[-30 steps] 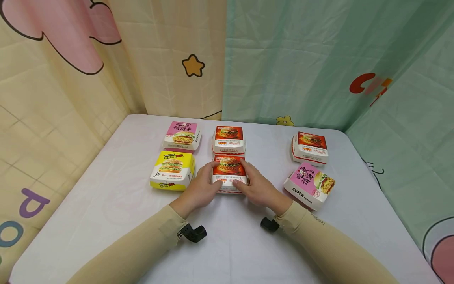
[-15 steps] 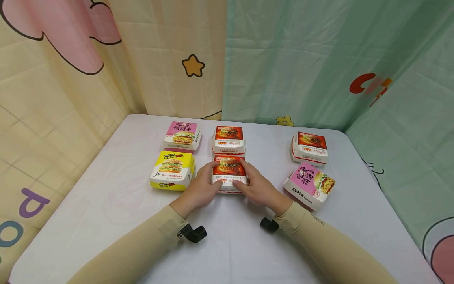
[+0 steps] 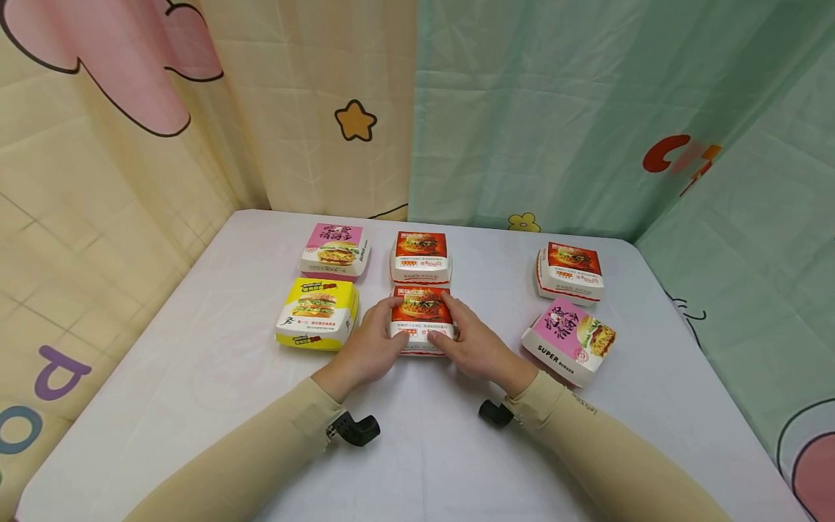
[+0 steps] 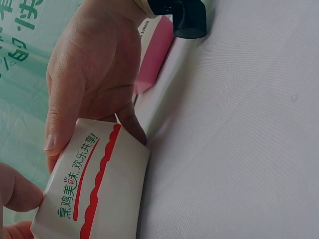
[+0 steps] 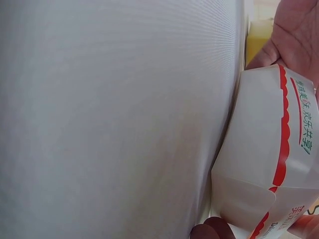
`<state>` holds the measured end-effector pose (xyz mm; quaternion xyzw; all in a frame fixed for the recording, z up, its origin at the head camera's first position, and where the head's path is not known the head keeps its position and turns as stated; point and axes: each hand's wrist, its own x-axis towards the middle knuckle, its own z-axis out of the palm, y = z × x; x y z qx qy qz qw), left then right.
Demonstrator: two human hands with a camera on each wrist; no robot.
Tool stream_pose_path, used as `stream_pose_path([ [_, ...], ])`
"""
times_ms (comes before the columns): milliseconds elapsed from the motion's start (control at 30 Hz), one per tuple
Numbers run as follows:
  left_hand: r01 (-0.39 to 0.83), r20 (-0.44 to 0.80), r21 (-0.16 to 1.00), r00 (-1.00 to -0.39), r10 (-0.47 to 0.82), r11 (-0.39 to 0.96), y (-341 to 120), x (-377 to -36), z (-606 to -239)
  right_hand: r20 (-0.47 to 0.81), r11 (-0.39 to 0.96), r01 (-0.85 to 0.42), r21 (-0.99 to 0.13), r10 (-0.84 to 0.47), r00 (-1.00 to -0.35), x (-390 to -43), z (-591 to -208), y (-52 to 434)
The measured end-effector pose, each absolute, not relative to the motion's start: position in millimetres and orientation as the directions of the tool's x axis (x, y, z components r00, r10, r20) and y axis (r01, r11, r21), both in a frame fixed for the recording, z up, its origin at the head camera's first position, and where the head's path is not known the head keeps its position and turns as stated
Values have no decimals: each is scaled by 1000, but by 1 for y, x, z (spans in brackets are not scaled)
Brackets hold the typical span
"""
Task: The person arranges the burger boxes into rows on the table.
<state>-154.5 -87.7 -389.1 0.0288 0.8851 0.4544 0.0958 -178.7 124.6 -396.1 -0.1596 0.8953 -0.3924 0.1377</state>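
Note:
A red and white burger box (image 3: 422,304) stands upright on the white table, and both hands grip it from opposite sides. My left hand (image 3: 373,342) holds its left side with the thumb on the front top edge. On the right side, my right hand (image 3: 478,344) mirrors that grip. In the left wrist view the white front of the burger box (image 4: 119,184) shows, with the right hand (image 4: 94,69) beyond it. The right wrist view has the burger box (image 5: 254,134) between the left palm (image 5: 299,40) and right fingertips (image 5: 212,229).
Directly behind sits a matching red burger box (image 3: 421,255). To the left are a pink box (image 3: 334,248) and a yellow box (image 3: 317,313). At the right stand another red box (image 3: 570,270) and a turned pink box (image 3: 570,339). Printed curtains (image 3: 522,109) enclose the table (image 3: 417,449).

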Motion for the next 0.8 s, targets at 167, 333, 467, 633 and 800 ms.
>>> stream_pose_path([
  [167,-39,-146,810,-980,137,586,-87,-154,-389,-123,640,-176,-748,-393,-911,-179,-396,125],
  [333,-37,-144,809,-980,137,586,-87,-154,-389,-123,640,-176,-748,-395,-910,-179,-397,125],
  [467,-36,-143,811,-980,138,585,-87,-154,-389,-121,639,-177,-748,-395,-911,-179,-397,125],
  [633,-42,-149,813,-979,137,581,-87,-154,-389,-122,638,-177,-749,-395,-910,-178,-396,125],
  [800,-42,-148,815,-979,138,578,-88,-155,-390,-123,638,-178,-749,-397,-909,-178,-396,125],
])
